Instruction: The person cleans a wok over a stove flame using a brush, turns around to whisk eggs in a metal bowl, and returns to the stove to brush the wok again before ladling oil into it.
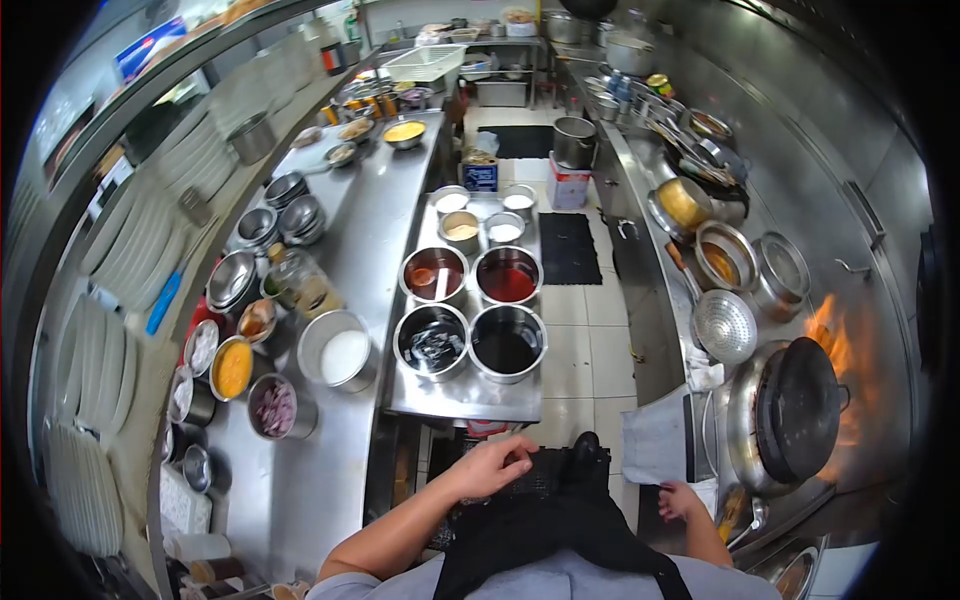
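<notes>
My left hand point(495, 466) hangs in front of my black apron point(545, 545), fingers loosely bent and thumb apart, holding nothing. My right hand point(680, 502) is low at the right, just under the bottom edge of a grey cloth point(655, 440). Its fingers are half curled, and I see nothing in them; whether they touch the cloth is unclear. The cloth hangs at the stove's edge beside a wok's loop handle. On the stove a dark wok point(800, 410) rests tilted over a larger metal wok point(740, 440). Flames point(840, 360) rise behind them.
A low steel table point(460, 398) carries several pots of dark and red liquid and white containers. The left counter point(335, 470) bears bowls, a pot of white powder point(345, 356) and chopped onion point(275, 408). A perforated ladle point(724, 326) lies right. Plates point(85, 490) line the left shelf.
</notes>
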`<state>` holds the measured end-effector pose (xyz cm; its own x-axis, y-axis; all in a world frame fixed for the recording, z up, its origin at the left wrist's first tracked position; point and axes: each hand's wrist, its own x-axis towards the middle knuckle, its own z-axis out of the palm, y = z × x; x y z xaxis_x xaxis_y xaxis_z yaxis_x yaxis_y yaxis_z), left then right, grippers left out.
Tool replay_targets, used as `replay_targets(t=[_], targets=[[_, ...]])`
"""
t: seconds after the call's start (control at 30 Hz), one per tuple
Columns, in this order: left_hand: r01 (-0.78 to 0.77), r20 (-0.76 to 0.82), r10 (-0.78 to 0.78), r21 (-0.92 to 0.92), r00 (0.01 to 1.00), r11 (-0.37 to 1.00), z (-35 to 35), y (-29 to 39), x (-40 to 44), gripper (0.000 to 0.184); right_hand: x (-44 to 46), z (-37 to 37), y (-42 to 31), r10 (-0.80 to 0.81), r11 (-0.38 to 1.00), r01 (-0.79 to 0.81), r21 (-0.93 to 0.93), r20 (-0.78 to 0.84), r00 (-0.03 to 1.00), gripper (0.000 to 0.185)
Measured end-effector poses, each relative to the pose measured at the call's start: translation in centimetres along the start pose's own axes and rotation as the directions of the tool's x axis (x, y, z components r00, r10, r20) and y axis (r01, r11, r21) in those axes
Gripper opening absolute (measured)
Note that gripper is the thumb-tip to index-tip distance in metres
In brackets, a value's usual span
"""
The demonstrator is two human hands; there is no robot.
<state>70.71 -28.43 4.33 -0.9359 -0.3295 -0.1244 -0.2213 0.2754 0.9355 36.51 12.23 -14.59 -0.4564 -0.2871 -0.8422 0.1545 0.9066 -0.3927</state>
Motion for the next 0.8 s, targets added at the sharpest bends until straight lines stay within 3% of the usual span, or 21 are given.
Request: replay_targets(t=[0.07,0.13,0.2,0.33,0.43,0.57,0.8], targets=[[0.042,0.037,-0.045,0.079,0.998,0.996,1.0,-1.6,3.7,0.031,1.9,-2.4,-3.5,-0.041,0.999,0.042,-0.031,0.005,0.999,0.048],[0.159,0.008,-0.162,0.151,0.987,0.976,1.6,-2.1,7.5,0.034,4.0,-5.7,-7.3,-0.358,0.904,0.357,-0.236,0.039,0.933,0.049],[0.308,-0.022,-0.308,0.118,0.951,0.944,2.1,-1.8,11.2,0.037,4.4,-9.4,-11.5,-0.410,0.864,0.403,-0.301,0.043,0.911,0.049],[0.304,-0.043,-0.302,0.194,0.952,0.933,2.3,1.1,18.5,0.037,7.2,-15.6,-17.6,-0.571,0.749,0.541,-0.383,0.042,0.820,0.049],[0.302,-0.102,-0.290,0.132,0.952,0.944,0.8,3.0,22.6,0.038,6.5,-18.4,-24.7,-0.687,0.603,0.690,-0.400,0.179,0.705,0.048],[0.425,-0.279,-0.380,0.123,0.882,0.897,-1.4,5.1,25.7,0.037,8.0,-20.1,-32.4,-0.687,0.424,0.776,-0.466,0.393,0.611,0.048],[0.475,-0.274,-0.466,-0.037,0.841,0.879,-5.6,2.2,29.7,0.035,13.0,-21.8,-43.3,-0.564,0.344,0.844,-0.411,0.628,0.536,0.047]])
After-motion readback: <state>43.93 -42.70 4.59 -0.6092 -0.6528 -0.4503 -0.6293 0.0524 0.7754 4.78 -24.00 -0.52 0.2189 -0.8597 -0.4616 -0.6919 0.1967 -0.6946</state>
